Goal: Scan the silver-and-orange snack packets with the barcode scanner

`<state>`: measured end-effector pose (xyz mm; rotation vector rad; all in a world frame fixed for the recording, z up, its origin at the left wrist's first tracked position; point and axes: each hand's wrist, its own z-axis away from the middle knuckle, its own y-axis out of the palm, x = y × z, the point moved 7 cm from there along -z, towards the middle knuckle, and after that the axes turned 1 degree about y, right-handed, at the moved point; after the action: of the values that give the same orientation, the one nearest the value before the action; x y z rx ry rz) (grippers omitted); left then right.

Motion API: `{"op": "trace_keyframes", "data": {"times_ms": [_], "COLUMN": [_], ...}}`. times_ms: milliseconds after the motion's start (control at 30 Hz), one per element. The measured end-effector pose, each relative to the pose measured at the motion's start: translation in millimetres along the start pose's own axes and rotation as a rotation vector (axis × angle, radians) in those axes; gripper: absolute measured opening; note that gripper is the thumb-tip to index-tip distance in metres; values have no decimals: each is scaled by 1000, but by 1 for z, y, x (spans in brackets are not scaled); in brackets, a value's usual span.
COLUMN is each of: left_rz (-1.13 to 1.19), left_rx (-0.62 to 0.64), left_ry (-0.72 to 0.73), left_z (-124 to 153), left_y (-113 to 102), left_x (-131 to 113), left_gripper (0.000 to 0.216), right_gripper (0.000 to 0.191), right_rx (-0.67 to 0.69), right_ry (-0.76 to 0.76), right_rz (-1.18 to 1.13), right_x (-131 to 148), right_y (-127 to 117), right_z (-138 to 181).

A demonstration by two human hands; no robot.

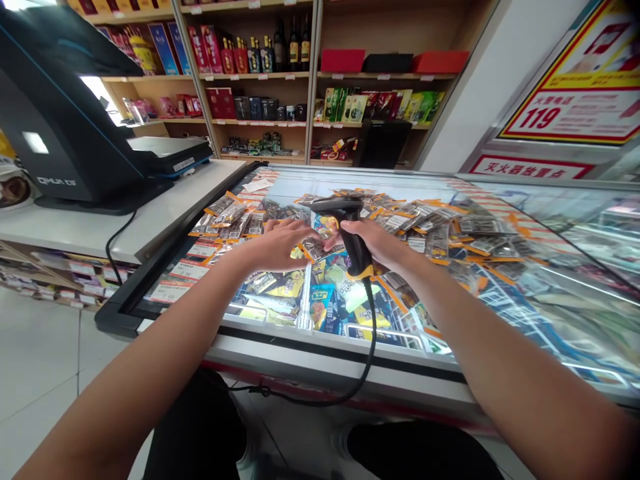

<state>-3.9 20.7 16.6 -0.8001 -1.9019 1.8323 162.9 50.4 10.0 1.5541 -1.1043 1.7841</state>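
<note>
My right hand (373, 241) is wrapped around the handle of a black barcode scanner (356, 243) with a yellow-orange base, held upright above the glass top of a freezer (300, 341). The scanner's head points left, and its cable (371, 333) hangs over the front edge. Left of it, my left hand (283, 243) is open, palm down, with fingers reaching toward the scanner. Just under those fingertips lies a small clear packet (316, 251) with orange edges; contact cannot be made out. More such packets (235, 217) lie in heaps at left, and others (435, 223) spread out to the right.
At left a white counter (185, 200) carries a black checkout terminal (85, 153). Price labels (175, 280) lie at the glass's left edge. Colourful bags (323, 307) show inside the freezer. Shelves with bottles (293, 50) and boxes stand behind. The cable loops near my knees.
</note>
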Motion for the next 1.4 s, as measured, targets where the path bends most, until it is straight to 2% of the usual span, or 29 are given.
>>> {"op": "trace_keyframes", "data": {"times_ms": [133, 233, 333, 433, 733, 867, 1133, 1400], "left_rz": [11, -32, -106, -185, -203, -171, -158, -155], "left_rx": [2, -30, -91, -158, -209, -174, -167, -160], "left_ry": [41, 15, -32, -106, -164, -151, -185, -195], "left_z": [-5, -10, -16, -19, -17, -17, -16, -14], "left_y": [8, 10, 9, 7, 5, 4, 5, 4], "left_x": [-6, -10, -16, -17, -12, -13, -10, -9], "left_gripper": [49, 46, 40, 40, 45, 44, 37, 38], "right_gripper": [28, 28, 37, 37, 38, 38, 38, 38], "right_rx": [-87, -129, -69, -37, 15, 2, 84, 47], "right_ry": [-24, 125, 317, 417, 411, 406, 382, 399], "right_rz": [-79, -80, -24, -24, 13, -2, -24, -25], "right_x": [2, 1, 2, 8, 11, 12, 15, 16], "right_y": [-8, -16, -15, -14, -10, -12, -6, -7], "right_z": [-1, 9, 27, 42, 45, 46, 46, 49]}}
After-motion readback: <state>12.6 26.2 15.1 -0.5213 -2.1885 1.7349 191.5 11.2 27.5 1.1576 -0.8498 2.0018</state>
